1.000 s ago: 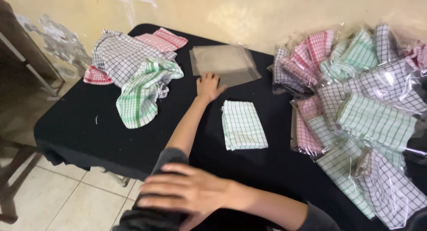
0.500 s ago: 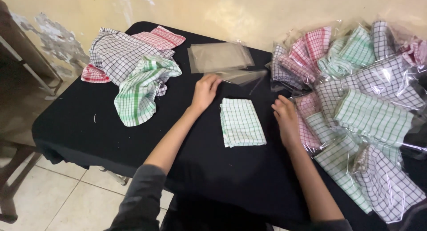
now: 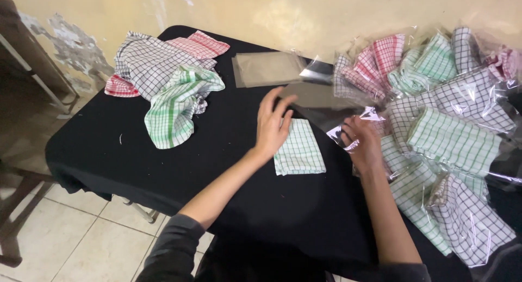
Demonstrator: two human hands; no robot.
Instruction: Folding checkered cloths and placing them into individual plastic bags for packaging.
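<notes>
Head view. A folded green-checked cloth lies flat on the black tabletop; all places below are given relative to this cloth. The left hand rests on the cloth's far-left corner, fingers spread and open, gripping nothing. The right hand is just beside the cloth's right edge, fingers curled around the crumpled edge of a clear plastic bag that rises beyond the cloth's far-right corner. The cloth's long axis runs from the near edge of the tabletop toward the wall, tilted slightly; the bag lies past its far end. The left hand is the nearer, touching it; the right hand is apart. Far left of the cloth: a heap of loose checked cloths. Beyond it: 1 flat stack of empty bags. To the right: a pile of bagged cloths.
</notes>
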